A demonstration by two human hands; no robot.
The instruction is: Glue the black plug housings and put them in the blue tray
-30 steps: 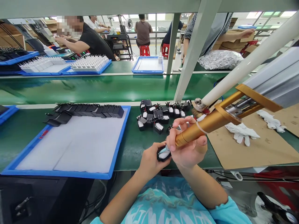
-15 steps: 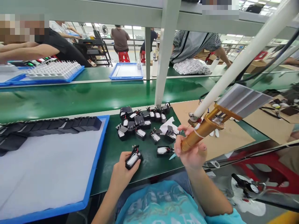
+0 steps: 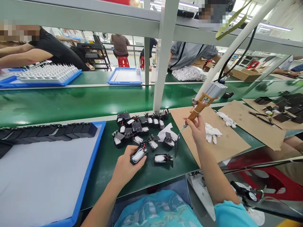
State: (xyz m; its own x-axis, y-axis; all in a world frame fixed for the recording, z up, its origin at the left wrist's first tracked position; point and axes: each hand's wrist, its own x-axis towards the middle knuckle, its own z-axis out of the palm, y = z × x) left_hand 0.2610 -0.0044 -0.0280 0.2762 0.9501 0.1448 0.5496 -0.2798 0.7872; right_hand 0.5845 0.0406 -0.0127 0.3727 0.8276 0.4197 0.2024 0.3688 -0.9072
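My left hand (image 3: 124, 165) is closed around a small black part (image 3: 139, 155) with a white fill, held just above the green bench. My right hand (image 3: 197, 127) grips the gold barrel of a glue dispenser (image 3: 200, 105), which hangs from a white tube; its thin tip points down over the bench edge of the cardboard. A second filled black part (image 3: 162, 158) lies on the bench between my hands. A heap of similar black parts (image 3: 139, 126) with red wires sits just behind.
A blue tray (image 3: 80, 189) with a white liner holds a row of black covers (image 3: 47, 130) at left. Cardboard sheets (image 3: 227, 142) and white gloves (image 3: 211, 133) lie at right. A white post (image 3: 163, 56) rises mid-bench. Other people work across the green conveyor (image 3: 71, 101).
My right hand has lifted the dispenser up and away to the right. My left hand has carried its black part a little further right. The camera has tilted up.
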